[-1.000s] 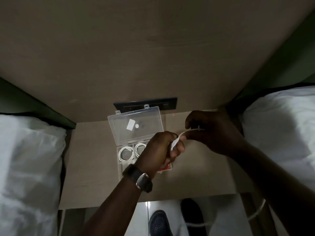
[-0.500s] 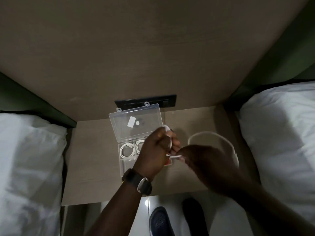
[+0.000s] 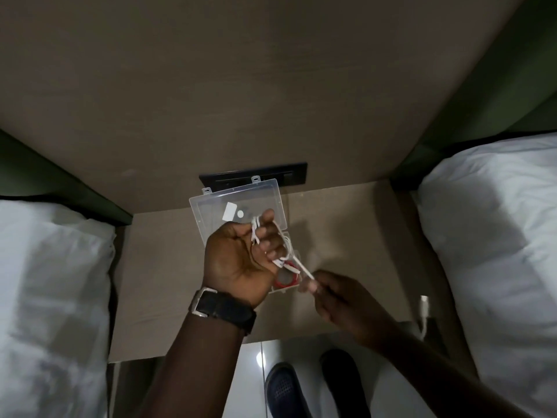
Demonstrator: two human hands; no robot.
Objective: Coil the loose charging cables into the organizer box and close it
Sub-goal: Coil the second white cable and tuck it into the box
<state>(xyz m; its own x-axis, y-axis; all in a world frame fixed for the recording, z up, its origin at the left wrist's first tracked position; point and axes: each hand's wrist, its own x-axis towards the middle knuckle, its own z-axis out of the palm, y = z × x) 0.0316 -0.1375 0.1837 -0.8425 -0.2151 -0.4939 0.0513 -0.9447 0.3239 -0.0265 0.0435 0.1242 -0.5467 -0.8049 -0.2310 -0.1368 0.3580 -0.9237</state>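
Dark shoes (image 3: 283, 390) on floor, nearest. Right hand (image 3: 337, 300) low over counter (image 3: 162, 282), fingertips pinching white cable (image 3: 297, 260) near its end. Left hand (image 3: 241, 254) raised, palm up, wristwatch (image 3: 221, 307) on wrist, fingers clenched around wound cable loops. Organizer box (image 3: 241, 206) behind left hand, lid open, leaning against wall. Second cable plug (image 3: 424, 309) at counter's right edge.

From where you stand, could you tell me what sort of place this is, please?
Probably a bedroom, perhaps a twin hotel room: white pillows on beds to either side, a narrow bedside table between them, and a dark socket panel set in the wood headboard wall.
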